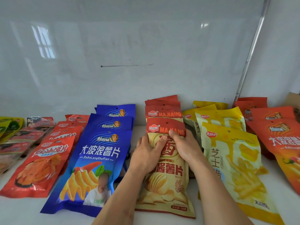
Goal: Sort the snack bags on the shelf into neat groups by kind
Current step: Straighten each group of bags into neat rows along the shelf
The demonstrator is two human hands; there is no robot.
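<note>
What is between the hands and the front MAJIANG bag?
Nothing visible. The left hand and right hand both lie directly on the front MAJIANG bag, on top of its own pile.

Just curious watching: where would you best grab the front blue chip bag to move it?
Take the front blue bag by its flat top seal, coming from above and behind. It lies flat, overlapping the ones behind, and that sealed edge is thin enough for fingers to pinch.

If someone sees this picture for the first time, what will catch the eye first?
Both hands, left hand and right hand, press on the front beige chip bag at the centre. Beside it on the left lies a bright blue bag, and on the right a yellow bag.
</note>
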